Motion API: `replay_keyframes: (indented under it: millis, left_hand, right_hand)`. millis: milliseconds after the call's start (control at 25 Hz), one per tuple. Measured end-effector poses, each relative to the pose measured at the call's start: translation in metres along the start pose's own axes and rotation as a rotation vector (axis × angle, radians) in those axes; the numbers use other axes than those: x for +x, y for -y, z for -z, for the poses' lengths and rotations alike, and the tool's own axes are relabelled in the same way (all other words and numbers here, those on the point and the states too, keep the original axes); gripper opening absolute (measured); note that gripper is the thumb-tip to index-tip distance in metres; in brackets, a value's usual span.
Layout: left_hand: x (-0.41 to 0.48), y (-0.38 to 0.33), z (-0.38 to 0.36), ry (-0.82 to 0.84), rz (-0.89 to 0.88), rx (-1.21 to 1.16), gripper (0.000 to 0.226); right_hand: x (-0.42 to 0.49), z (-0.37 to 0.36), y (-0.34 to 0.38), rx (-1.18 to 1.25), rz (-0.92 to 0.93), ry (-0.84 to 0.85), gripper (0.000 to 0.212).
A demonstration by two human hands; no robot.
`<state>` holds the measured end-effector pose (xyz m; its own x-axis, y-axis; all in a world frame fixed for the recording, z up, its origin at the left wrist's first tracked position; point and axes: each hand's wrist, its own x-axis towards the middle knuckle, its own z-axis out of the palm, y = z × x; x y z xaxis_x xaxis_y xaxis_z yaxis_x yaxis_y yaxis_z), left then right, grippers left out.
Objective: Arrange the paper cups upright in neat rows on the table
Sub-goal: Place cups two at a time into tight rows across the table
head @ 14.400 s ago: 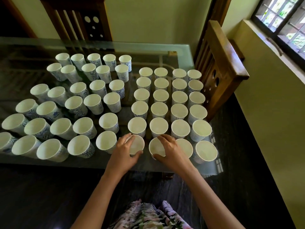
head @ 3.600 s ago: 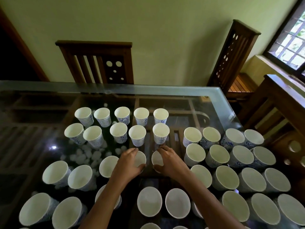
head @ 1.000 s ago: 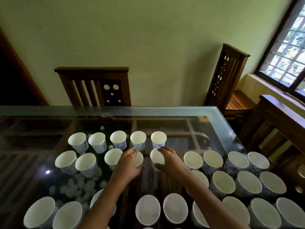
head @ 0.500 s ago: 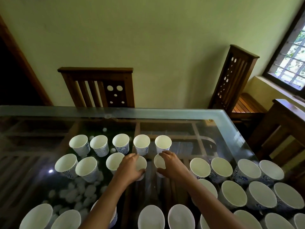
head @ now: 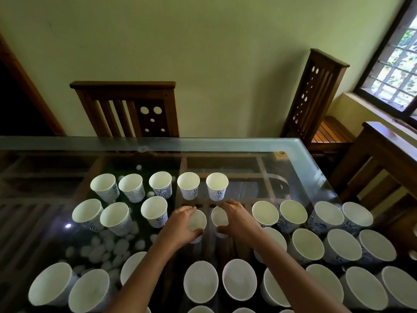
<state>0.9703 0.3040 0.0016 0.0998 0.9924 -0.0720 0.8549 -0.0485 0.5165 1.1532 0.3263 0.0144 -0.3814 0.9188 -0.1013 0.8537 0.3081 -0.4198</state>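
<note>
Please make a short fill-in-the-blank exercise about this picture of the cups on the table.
1. The farthest row of paper cups has ____ cups.
2. The table top is made of ____.
3. The left hand and the right hand each grip ____ cup.
4. Every cup in view stands ____.

Missing words: five; glass; one; upright

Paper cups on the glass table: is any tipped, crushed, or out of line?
None looks tipped or crushed; all stand upright. The left hand and right hand each grip a cup in the second row. The far row is evenly spaced. On the left, a wide bare gap breaks the rows.
</note>
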Motion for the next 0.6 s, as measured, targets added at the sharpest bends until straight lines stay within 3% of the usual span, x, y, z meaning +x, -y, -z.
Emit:
replay_keyframes:
  millis: [600]
  left_hand:
    - [-0.028,-0.016,-0.010,-0.060,0.001,-0.001,0.070]
  right_hand:
    - [-0.052,-0.001,-0.005,0.021,-0.014,-0.034,0.064]
